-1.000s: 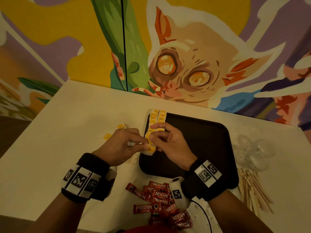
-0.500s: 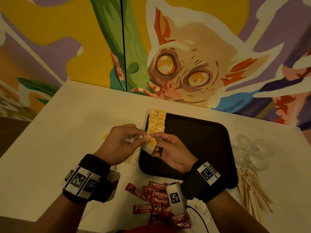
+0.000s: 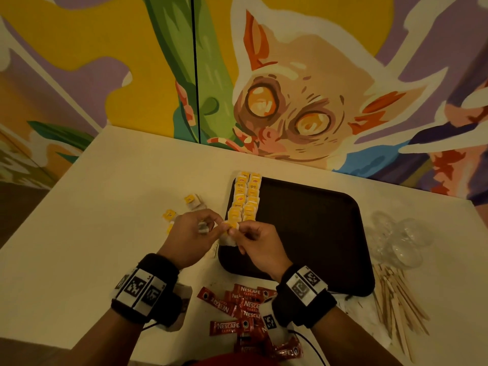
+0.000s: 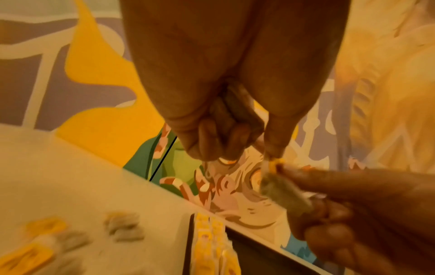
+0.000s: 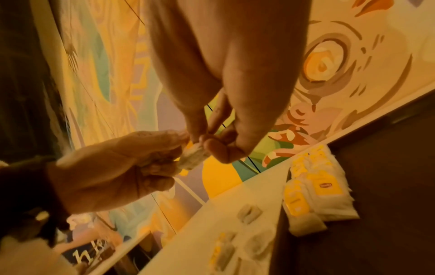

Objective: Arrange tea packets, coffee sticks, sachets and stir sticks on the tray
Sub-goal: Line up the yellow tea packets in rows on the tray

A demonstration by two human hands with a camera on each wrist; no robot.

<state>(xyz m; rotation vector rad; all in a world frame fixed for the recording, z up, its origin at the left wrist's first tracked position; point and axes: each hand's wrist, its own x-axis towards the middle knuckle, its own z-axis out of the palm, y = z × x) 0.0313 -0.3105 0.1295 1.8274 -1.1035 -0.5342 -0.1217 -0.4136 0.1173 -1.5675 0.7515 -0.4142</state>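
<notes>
Both hands hold one tea bag [image 3: 229,236] above the near left corner of the dark tray [image 3: 311,233]. My left hand [image 3: 217,225] pinches its left side and my right hand [image 3: 239,231] pinches its top. In the left wrist view the tea bag [image 4: 283,193] hangs between my left thumb and the right hand's fingers [image 4: 334,188]. In the right wrist view the tea bag [image 5: 193,158] sits under my right fingertips. Two rows of yellow tea packets [image 3: 245,199] lie along the tray's left edge. Red coffee sticks [image 3: 243,310] are piled near me.
Loose tea packets [image 3: 192,201] lie on the white table [image 3: 105,207] left of the tray. Wooden stir sticks [image 3: 396,302] and clear plastic pieces [image 3: 398,239] lie right of the tray. A painted wall stands behind the table.
The tea bag has come out into view between the two hands and hangs slightly lower. My left hand has shifted a little right, uncovering the loose packets on the table.
</notes>
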